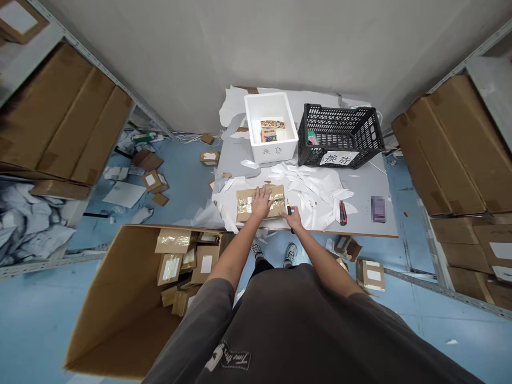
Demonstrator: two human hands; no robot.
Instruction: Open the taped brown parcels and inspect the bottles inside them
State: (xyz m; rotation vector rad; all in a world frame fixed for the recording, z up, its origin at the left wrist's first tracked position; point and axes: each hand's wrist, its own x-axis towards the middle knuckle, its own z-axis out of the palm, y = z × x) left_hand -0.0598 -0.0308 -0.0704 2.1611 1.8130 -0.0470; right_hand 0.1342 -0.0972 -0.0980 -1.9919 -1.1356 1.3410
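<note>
A small cardboard box [245,212] lies flat near the front edge of the table, with shiny clear tape across it. My left hand [261,204] rests on top of the box, palm down with the fingers stretched out. At the box's right end, my right hand [294,220] is closed around a black and yellow utility knife [289,209]. The knife's upper end points away from me, beside the box; whether it touches the cardboard I cannot tell. Torn white paper scraps [316,186] lie to the right of the box.
At the back stand a white foam box [272,154] with small packets inside and a black plastic crate [340,138]. A red and black tool [343,213] lies to the right, near a blurred purple item [378,209]. A large carton [108,298] of parcels stands at left.
</note>
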